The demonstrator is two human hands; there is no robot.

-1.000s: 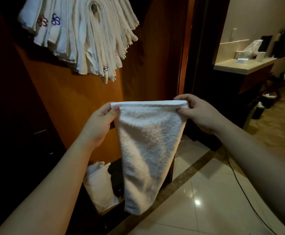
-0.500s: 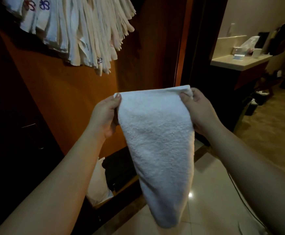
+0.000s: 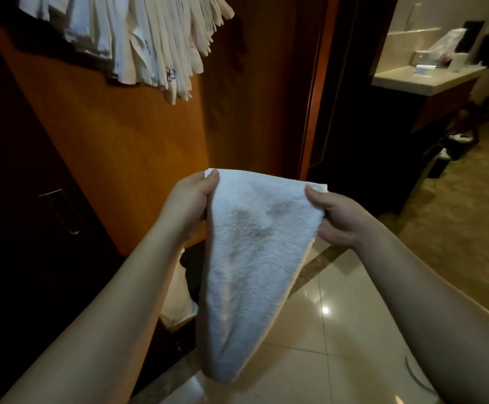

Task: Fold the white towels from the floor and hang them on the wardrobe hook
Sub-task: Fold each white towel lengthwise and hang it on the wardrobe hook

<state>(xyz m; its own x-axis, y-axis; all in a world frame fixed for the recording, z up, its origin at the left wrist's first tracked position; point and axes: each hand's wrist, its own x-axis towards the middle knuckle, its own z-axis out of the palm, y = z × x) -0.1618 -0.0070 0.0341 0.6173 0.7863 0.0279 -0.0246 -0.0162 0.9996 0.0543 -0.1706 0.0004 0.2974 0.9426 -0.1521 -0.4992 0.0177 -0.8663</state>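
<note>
A white terry towel (image 3: 252,258) hangs folded in front of me, its lower end tapering toward the floor. My left hand (image 3: 189,201) pinches its top left corner between thumb and fingers. At the top right corner my right hand (image 3: 338,217) grips the edge, thumb on the near face. Above, at the upper left, several folded white towels (image 3: 138,39) hang in a bunch against the wooden wardrobe panel (image 3: 126,135); the hook itself is hidden behind them.
A white cloth bundle (image 3: 179,298) lies low inside the wardrobe, behind my left forearm. A glossy tiled floor (image 3: 339,330) spreads below. A dark doorway stands at centre right, and a vanity counter (image 3: 421,80) with small items sits at the far right.
Both hands have lowered the towel and brought it nearer to me. The view has tilted down, so the hanging bunch of towels has slid toward the top edge.
</note>
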